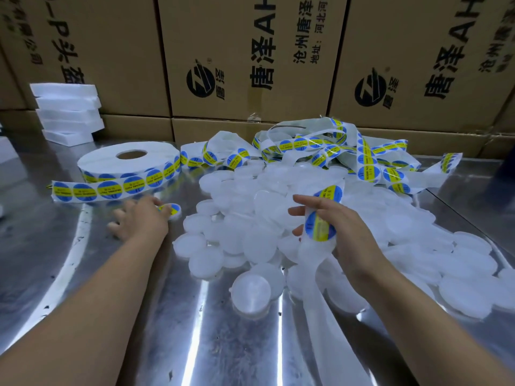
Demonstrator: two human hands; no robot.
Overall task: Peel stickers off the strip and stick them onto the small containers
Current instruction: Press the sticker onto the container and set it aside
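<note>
Blue-and-yellow round stickers face us on the sticker strip [320,227], which our right hand [351,235] grips. The thumb and lower fingers curl round it, and the upper fingers stretch out over the pile. The strip's long axis runs away from us, leaning a little right at its far end, and its bare backing trails down toward us across the table.

Our left hand [139,215] lies palm down, blurred, with fingers spread. Its thumb-side fingertips touch a labelled container [174,210] just left of the pile; we cannot tell whether they pinch it.

Translucent white containers [250,218] lie heaped between our hands and spread to the right. Beyond them a sticker roll [128,160] lies flat on the steel table [83,274], and a tangle of loose strip [320,146] lies behind the pile. White foam pieces [67,112] and cardboard boxes [250,51] stand at the back.
</note>
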